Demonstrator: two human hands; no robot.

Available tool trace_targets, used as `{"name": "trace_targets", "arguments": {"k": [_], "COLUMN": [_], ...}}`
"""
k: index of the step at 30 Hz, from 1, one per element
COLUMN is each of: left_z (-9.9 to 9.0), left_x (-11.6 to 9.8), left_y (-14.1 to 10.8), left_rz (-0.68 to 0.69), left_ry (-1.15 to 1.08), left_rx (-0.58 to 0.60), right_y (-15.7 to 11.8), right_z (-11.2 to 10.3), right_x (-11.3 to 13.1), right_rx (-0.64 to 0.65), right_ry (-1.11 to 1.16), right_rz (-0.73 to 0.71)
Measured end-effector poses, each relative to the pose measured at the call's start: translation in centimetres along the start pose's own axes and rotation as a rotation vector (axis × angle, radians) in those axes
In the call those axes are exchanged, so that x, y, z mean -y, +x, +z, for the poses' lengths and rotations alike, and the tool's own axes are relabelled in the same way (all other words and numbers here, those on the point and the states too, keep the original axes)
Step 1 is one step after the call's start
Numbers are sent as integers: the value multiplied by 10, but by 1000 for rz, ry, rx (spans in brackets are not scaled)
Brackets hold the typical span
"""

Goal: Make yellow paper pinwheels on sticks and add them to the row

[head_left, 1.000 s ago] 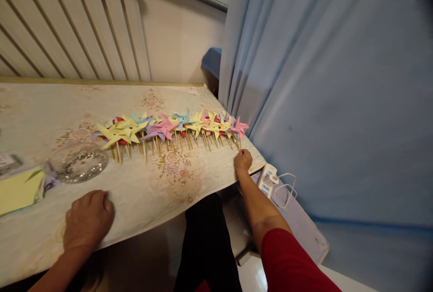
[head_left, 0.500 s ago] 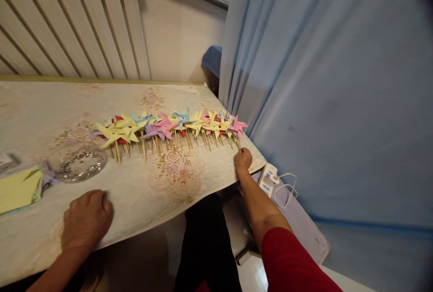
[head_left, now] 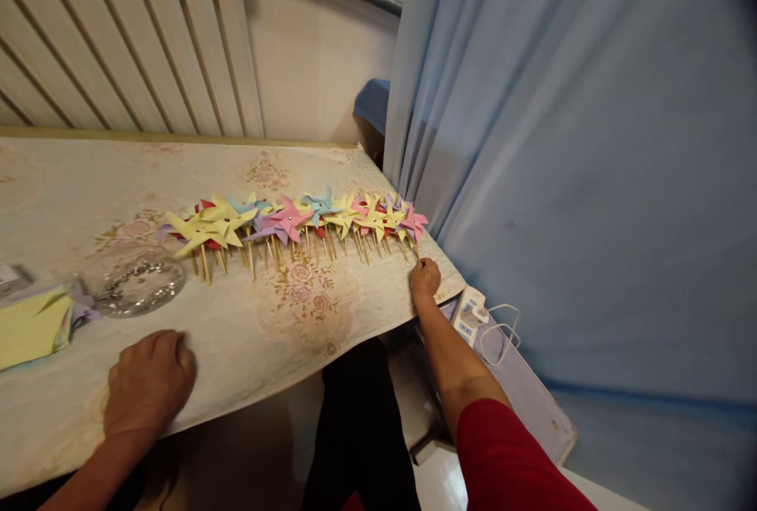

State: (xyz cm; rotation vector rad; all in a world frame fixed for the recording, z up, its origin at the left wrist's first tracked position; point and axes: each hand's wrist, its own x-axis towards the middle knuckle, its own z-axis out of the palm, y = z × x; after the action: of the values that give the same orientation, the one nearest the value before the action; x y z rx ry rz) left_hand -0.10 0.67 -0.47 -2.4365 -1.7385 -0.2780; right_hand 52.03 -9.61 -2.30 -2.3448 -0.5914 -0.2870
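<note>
At the right end of the table, my right hand (head_left: 426,278) pinches the lower stick of a pink paper pinwheel (head_left: 413,222). Its head lies at the end of a long row of pinwheels (head_left: 289,219) in yellow, pink, purple, blue and red, their sticks pointing toward me. My left hand (head_left: 151,381) rests knuckles up on the near left of the tabletop, fingers curled in and no object showing in them. Beyond it is a clear round dish (head_left: 143,284) with small shiny metal pieces. Left of the dish lies a stack of coloured paper (head_left: 39,326), yellow on top.
A flowered cloth covers the table (head_left: 225,373). A radiator (head_left: 130,38) stands behind it, and a blue curtain (head_left: 568,180) hangs along the right. Below the right corner, a white power strip (head_left: 470,314) with a cable sits on a low pale surface (head_left: 529,393).
The pink pinwheel's head has shifted slightly left, closer against the row. My right hand keeps its hold on the stick, and my left hand has hardly moved.
</note>
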Motion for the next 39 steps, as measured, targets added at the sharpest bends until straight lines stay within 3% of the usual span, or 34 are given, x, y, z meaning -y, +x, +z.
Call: {"name": "trace_targets", "arguments": {"k": [24, 39], "left_z": [3, 2], "left_x": [1, 1], "left_y": [0, 1], "left_rz": [24, 15], "left_ry": [24, 12], "left_rx": [-40, -14], "right_y": [6, 5], "right_z": [4, 7], "right_x": [0, -4], "right_rx": [-2, -89], "right_ry": [44, 96], "right_rz": [3, 28]}}
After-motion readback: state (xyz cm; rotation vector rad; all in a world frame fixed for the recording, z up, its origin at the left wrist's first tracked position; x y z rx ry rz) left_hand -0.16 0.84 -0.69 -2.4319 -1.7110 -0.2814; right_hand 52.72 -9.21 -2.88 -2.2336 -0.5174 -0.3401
